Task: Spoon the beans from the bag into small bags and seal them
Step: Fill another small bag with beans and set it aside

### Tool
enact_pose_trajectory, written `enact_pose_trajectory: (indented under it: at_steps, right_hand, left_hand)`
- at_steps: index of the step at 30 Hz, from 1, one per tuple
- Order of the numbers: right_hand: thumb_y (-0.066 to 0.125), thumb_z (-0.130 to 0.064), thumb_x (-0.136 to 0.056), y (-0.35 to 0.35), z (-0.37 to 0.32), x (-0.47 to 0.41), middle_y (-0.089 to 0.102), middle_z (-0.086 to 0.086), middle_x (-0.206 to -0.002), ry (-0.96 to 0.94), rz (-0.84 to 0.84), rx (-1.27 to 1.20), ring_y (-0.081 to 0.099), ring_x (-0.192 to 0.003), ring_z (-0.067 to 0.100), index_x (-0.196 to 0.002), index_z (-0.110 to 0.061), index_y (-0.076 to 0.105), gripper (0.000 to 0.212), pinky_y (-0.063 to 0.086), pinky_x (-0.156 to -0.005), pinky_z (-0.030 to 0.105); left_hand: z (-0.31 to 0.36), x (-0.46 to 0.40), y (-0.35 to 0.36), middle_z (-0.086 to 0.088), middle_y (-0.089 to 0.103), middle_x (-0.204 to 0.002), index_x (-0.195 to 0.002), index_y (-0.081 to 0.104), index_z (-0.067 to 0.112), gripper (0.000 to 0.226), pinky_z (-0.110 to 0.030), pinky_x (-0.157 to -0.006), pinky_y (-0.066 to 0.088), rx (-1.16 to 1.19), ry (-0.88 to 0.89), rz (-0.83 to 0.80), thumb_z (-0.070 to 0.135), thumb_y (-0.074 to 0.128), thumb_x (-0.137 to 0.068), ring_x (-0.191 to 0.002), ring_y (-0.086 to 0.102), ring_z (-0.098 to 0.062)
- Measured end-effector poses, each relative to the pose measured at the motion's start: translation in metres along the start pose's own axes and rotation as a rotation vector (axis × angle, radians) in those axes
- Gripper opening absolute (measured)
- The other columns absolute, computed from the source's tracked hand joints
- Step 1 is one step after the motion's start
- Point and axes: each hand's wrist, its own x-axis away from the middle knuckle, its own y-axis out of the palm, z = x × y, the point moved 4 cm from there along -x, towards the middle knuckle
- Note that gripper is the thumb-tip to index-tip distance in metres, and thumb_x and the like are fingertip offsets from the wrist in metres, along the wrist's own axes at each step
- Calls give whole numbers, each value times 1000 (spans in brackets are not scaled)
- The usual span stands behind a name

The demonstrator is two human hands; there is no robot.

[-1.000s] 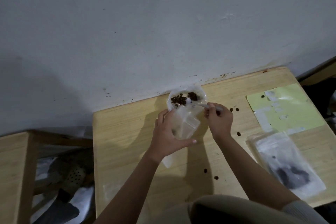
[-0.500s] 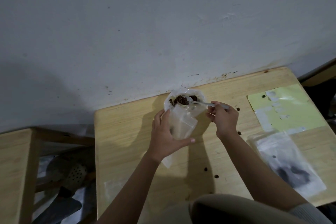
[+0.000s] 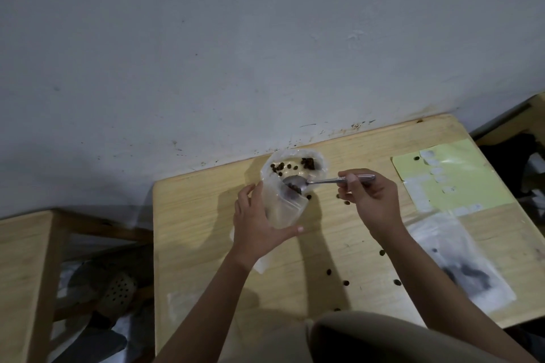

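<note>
1. My left hand (image 3: 259,224) is wrapped around a small clear bag (image 3: 284,209) and holds it upright above the wooden table (image 3: 206,244), with the thumb at the lower front and the other fingers at the far side.
2. My right hand (image 3: 373,200) is closed on the handle of a metal spoon (image 3: 324,181); the thumb presses on top and the end of the handle sticks out to the right.
3. The bowl of the spoon is at the open mouth of the small bag, with a few dark beans (image 3: 293,187) in it. I cannot tell if it touches the plastic.
4. Just behind the small bag stands the big bag (image 3: 295,162), open at the top, close to the wall (image 3: 265,53). Inside it I see two little groups of beans, one on the left and one on the right.
5. Loose beans lie on the table: one right beside the small bag, some near my right hand, and several more (image 3: 345,283) nearer to me, between my two forearms and to the right.
6. At the right a pale green sheet (image 3: 460,174) lies flat, with white labels on it.
7. In front of the sheet lies a flat clear bag (image 3: 460,262) with something dark inside; it is blurred.
8. My right forearm crosses the table next to this bag and hides a part of the surface.
9. At the left is another wooden surface (image 3: 23,274), apart from the table.
</note>
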Motion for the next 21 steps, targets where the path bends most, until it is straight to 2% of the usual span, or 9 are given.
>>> enact_pose_trajectory:
  at_steps: [3, 7, 9, 11, 13, 17, 21]
  right_hand:
    - [54, -6, -93, 2, -4, 3, 67, 8, -78, -77, 31, 43, 65, -70, 14, -88, -12, 70, 17, 58, -66, 27]
    - [57, -11, -93, 8, 9, -8, 68, 1, -81, -58, 143, 108, 66, -71, 7, -92, -17, 69, 13, 57, -68, 29]
    - [58, -15, -92, 17, 20, -13, 69, 2, -84, -48, 156, 169, 68, -78, 11, -95, -20, 69, 12, 57, -69, 33]
    - [59, -16, -92, 27, 30, -16, 71, 5, -87, -55, 176, 198, 68, -85, 18, -98, -18, 70, 13, 56, -71, 31]
    - [58, -14, -92, 36, 38, -18, 71, 5, -85, -41, 206, 202, 69, -84, 18, -101, -13, 70, 15, 55, -72, 29]
    - [53, -11, -93, 52, 57, -20, 70, 6, -79, 112, 222, 141, 70, -76, 16, -97, -9, 70, 17, 57, -77, 40]
    - [55, -11, -92, 55, 66, -23, 69, 8, -73, 328, 279, -32, 68, -74, 22, -83, -12, 69, 17, 57, -78, 40]
  left_hand:
    - [-1, 0, 1, 3, 22, -142, -146, 24, 24, 126, -44, -107, 36, 1, 14, -2, 76, 72, -41, -131, 25, -16]
    - [-4, 1, 2, 5, 23, -141, -145, 24, 25, 124, -42, -107, 35, -10, 39, -5, 71, 77, -43, -129, 26, -16]
    - [-5, 0, 3, 6, 25, -140, -145, 24, 25, 125, -40, -107, 34, 9, 33, -29, 74, 75, -42, -127, 27, -15]
    - [-7, -2, 4, 9, 29, -139, -145, 24, 26, 125, -36, -105, 33, 25, 32, -51, 75, 73, -41, -124, 27, -12]
    - [-7, -5, 5, 14, 31, -139, -146, 23, 26, 125, -29, -101, 31, 38, 39, -71, 73, 77, -43, -121, 26, -9]
    - [-2, -10, 5, 25, 26, -133, -148, 21, 26, 121, -24, -99, 27, 70, 65, -98, 59, 85, -50, -117, 20, -1]
    - [-1, -11, 4, 25, 28, -133, -147, 22, 26, 119, -26, -98, 29, 76, 72, -99, 58, 85, -50, -116, 22, -2]
